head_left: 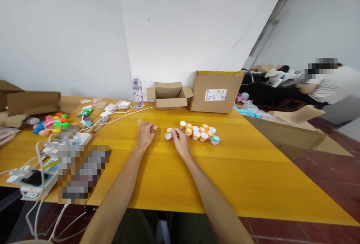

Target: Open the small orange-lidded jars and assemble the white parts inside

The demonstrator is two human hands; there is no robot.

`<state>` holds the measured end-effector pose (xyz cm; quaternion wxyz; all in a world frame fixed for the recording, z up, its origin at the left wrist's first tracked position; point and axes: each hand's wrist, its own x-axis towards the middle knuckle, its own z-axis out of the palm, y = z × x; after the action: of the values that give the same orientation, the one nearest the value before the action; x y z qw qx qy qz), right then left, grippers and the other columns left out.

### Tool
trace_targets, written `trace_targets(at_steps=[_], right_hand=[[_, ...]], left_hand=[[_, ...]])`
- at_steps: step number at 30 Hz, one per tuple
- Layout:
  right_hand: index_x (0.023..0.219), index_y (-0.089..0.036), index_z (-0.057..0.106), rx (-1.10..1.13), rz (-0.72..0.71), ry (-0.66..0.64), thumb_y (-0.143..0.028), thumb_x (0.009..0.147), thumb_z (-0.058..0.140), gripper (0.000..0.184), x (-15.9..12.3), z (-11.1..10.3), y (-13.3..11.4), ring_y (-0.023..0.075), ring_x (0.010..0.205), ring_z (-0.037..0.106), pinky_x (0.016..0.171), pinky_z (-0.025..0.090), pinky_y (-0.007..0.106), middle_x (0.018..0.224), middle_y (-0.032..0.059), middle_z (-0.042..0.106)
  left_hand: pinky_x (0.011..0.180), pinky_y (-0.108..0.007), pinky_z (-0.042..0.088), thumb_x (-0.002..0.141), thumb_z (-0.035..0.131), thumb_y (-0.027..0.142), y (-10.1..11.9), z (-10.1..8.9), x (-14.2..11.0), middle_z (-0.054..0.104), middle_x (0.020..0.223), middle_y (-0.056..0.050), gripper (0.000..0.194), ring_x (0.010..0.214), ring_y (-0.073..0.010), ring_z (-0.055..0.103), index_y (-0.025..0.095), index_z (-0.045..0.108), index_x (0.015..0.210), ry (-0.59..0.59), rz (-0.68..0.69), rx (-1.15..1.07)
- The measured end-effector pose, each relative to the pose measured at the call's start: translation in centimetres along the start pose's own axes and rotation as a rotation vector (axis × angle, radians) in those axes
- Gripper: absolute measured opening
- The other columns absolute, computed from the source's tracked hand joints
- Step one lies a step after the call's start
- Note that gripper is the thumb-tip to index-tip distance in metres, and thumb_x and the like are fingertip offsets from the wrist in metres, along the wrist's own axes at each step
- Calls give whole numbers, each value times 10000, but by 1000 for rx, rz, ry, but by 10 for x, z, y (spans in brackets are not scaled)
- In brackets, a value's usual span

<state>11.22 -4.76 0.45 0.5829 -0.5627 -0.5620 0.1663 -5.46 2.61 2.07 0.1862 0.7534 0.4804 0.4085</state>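
My left hand is over the table, fingers pinched on a small white piece too small to name. Behind that hand stands a small clear cup. Between thumb and fingers my right hand grips a small round white disc with dark holes. Just below the disc, a little jar with a whitish top sits on the table. To the right of my right hand stand several small jars with white and orange lids, and one jar has a teal lid.
Along the wall are a water bottle, an open small carton and a larger closed box. Power strips with cables, colourful balls and another open carton occupy the left. A person sits far right.
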Motion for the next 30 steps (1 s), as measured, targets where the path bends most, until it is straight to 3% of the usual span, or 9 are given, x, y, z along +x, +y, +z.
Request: trace_targets(at_steps=[7, 12, 20, 26, 30], right_hand=[[730, -240, 638, -8, -23, -8, -485, 914, 467, 351, -1, 2, 1, 208, 714, 608, 680, 472, 308, 733, 35, 690], [736, -243, 646, -13, -38, -1, -472, 908, 471, 336, -2, 2, 0, 212, 709, 614, 674, 480, 314, 741, 43, 699], [758, -243, 659, -35, -62, -16, -429, 896, 500, 281, -2, 2, -1, 214, 738, 618, 709, 503, 322, 783, 50, 704], [817, -249, 699, -49, -103, -66, -371, 889, 533, 218, -4, 1, -4, 224, 786, 631, 762, 516, 338, 825, 55, 701], [852, -256, 725, -38, -131, -91, -339, 892, 549, 198, -4, 1, -5, 228, 819, 638, 800, 523, 350, 850, 56, 706]], left_hand=[[894, -432, 472, 776, 567, 93, -3, -9, -1, 694, 859, -108, 217, 960, -317, 635, 237, 727, 756, 11, -18, 245], [849, -446, 473, 745, 584, 80, -14, -12, 0, 688, 956, -142, 212, 996, -348, 620, 228, 735, 763, 50, -97, 347], [861, -459, 469, 759, 594, 101, -27, -14, 0, 667, 1006, -149, 227, 988, -345, 611, 223, 742, 881, 121, -113, 291], [889, -447, 457, 777, 528, 39, -20, -21, 0, 649, 1028, -139, 291, 1015, -321, 596, 222, 722, 894, 161, -179, 328], [934, -425, 459, 780, 498, 18, -7, -21, -1, 640, 1061, -113, 351, 1039, -287, 590, 234, 713, 954, 213, -114, 266]])
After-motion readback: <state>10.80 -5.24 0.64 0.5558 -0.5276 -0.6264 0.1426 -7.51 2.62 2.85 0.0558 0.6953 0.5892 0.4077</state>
